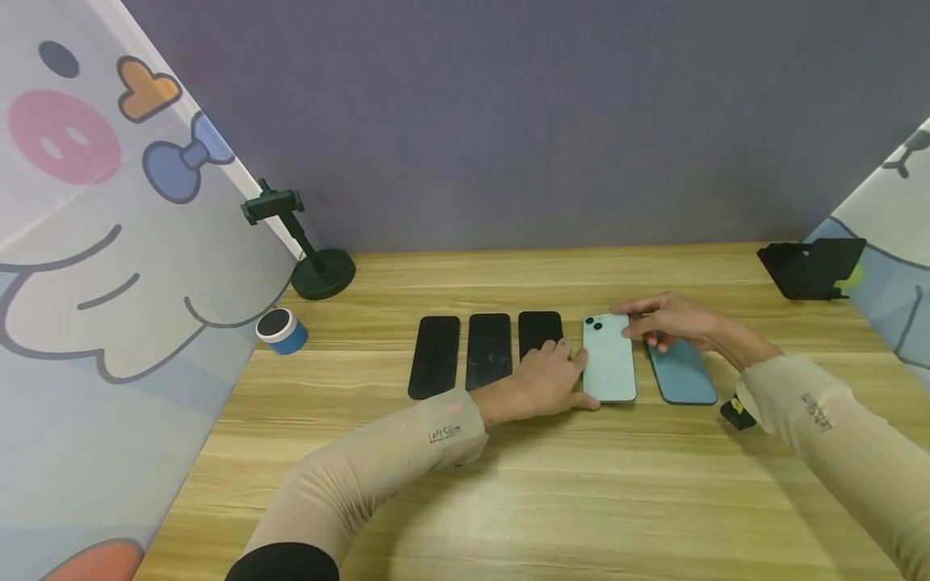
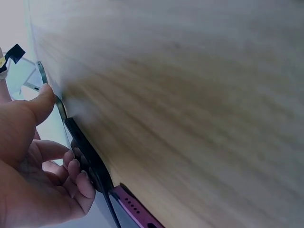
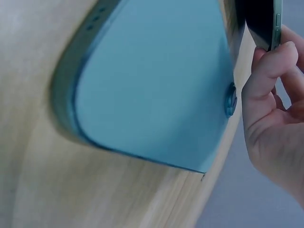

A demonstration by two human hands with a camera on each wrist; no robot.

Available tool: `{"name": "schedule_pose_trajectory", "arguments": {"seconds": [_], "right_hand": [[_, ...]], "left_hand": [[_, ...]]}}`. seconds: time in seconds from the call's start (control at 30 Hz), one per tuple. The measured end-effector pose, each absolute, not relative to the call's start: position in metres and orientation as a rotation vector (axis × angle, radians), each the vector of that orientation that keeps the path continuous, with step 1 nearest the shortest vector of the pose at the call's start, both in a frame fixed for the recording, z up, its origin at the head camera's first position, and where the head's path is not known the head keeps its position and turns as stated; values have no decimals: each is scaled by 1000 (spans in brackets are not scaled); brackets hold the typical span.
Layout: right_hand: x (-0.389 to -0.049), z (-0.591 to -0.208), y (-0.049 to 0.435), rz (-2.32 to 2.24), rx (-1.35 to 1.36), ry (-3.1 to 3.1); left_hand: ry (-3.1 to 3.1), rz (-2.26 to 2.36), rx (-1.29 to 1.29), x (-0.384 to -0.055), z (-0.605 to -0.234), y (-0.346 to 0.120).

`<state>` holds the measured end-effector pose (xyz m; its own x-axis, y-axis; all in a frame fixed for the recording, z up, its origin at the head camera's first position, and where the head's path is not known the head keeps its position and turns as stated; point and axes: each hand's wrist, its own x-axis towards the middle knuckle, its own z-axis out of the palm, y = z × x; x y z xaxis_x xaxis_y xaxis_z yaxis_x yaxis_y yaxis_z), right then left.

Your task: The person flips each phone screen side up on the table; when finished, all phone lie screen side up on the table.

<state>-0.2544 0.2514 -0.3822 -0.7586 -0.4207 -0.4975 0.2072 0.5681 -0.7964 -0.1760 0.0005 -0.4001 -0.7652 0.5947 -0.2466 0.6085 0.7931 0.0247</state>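
Observation:
A mint-green smartphone [image 1: 610, 363] lies back side up, its two camera lenses at the far left corner. My right hand [image 1: 672, 319] pinches its far right corner; in the right wrist view that phone's side edge [image 3: 277, 23] shows between thumb and fingers. At the near left corner my left hand [image 1: 548, 379] holds it, thumb on the near edge, fingers along the left side. Those fingers partly cover a black-screened phone [image 1: 540, 325]. Two more black-screened phones, one [image 1: 489, 351] beside the other [image 1: 434, 357], lie leftward. A blue phone [image 1: 684, 378] sits under my right wrist, back up.
A dark green stand [image 1: 323, 274] and a blue-and-white tub [image 1: 283, 331] stand at the left. A black folding stand [image 1: 814, 270] is at the back right. A small black object [image 1: 738, 413] is by my right sleeve. A grey partition [image 1: 508, 121] rises behind the table.

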Motion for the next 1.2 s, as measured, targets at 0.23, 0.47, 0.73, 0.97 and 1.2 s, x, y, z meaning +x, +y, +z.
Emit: {"name": "schedule_pose_trajectory", "arguments": {"seconds": [0.23,0.47,0.73,0.97,1.2], "right_hand": [[-255,-379,249,-1187,-186,2134],[-252,-370,243,-1158,-183,2144],[-255,-363,239,-1128,-158,2155],[-256,-359,234,-1124,-130,2158],[-258,-360,233,-1119,-127,2150]], "left_hand": [[2750,118,974,-174,-397,4],[2730,281,1022,-170,-394,16],[2733,329,1049,-167,-395,21],[2741,311,1063,-164,-396,23],[2766,310,1089,-164,-398,26]]}}
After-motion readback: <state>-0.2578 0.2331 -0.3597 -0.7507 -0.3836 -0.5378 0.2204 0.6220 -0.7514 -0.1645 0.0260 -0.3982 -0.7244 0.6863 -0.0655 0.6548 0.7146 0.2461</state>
